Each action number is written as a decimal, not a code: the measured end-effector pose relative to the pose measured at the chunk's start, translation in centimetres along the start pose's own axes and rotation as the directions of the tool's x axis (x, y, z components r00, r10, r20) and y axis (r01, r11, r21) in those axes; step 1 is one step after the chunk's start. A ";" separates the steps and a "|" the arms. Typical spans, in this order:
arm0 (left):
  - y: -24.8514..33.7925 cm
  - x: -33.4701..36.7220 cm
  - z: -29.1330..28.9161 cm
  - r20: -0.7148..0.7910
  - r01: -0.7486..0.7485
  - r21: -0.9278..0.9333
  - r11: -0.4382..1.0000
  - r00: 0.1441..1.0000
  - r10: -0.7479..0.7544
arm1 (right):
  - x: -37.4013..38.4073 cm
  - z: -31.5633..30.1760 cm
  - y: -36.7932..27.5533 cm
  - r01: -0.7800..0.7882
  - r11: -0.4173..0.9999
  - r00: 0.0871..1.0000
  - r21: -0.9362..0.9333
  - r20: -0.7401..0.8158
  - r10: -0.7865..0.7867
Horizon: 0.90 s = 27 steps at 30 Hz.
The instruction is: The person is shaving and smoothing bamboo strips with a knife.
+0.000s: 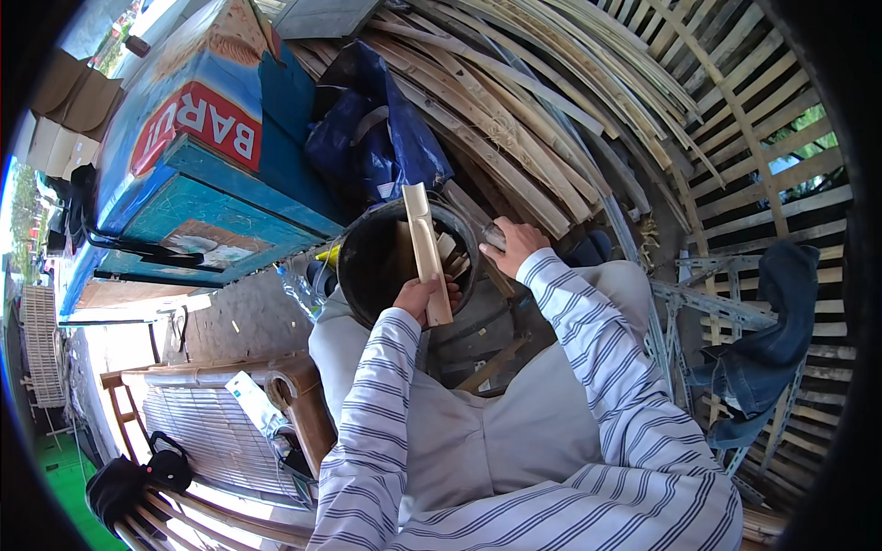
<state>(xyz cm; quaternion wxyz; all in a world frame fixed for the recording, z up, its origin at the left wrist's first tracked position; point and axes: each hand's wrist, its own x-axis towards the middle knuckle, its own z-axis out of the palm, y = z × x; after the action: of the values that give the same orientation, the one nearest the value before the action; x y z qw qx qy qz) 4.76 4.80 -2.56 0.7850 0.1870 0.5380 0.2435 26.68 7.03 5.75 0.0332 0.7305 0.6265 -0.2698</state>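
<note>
Crowding bamboo piece (425, 246): bucket (361, 266), blue bag (342, 140)

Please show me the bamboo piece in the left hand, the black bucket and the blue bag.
Bamboo piece (425, 241), head view: mid-length.
Black bucket (362, 266), head view: inner left wall.
Blue bag (370, 156), head view: middle.

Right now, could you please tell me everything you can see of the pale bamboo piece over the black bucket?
The bamboo piece is a long, narrow, split length, cream-coloured, with a shallow trough and a node ridge towards its far end. It slants across the mouth of the black bucket; rim contact is unclear. The left grip holds it near its closer end.
</note>
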 end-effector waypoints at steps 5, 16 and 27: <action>-0.2 0.4 0.8 0.127 0.017 -0.107 0.994 0.992 -0.003 | 0.9 0.9 0.1 -0.147 0.960 0.989 0.240 0.027 0.144; 1.3 -0.1 0.6 0.076 0.065 -0.087 0.994 0.995 -0.059 | -1.0 4.1 -0.8 0.132 0.947 0.982 0.294 -0.169 -0.085; 2.2 0.3 2.3 -0.105 -0.016 0.199 0.980 0.994 0.038 | -0.3 4.8 -4.4 0.098 0.994 0.994 -0.047 -0.048 -0.100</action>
<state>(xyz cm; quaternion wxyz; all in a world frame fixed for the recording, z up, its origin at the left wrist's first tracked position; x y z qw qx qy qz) 6.60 6.70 -0.79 0.7290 0.2578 0.5986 0.2093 20.85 5.83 3.13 0.0202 0.7041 0.6685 -0.2387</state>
